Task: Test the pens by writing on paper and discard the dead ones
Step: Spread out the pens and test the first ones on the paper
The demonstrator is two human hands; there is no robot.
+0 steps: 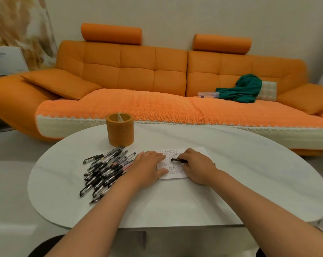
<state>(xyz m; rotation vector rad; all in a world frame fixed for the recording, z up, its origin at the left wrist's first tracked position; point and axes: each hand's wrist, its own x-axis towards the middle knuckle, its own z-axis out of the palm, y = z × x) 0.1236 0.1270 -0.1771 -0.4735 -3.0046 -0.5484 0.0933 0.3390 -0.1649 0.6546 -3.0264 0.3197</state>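
Note:
A small sheet of paper covered in rows of scribbles lies on the white oval table. My left hand rests flat on the paper's left part, fingers straight. My right hand grips a black pen that lies almost level over the paper, its tip pointing left. A pile of several black-capped clear pens lies on the table just left of my left hand.
An orange cylindrical pen holder stands at the table's far edge behind the pile. Beyond it is an orange sofa with a green cloth and a clear plastic box on its seat.

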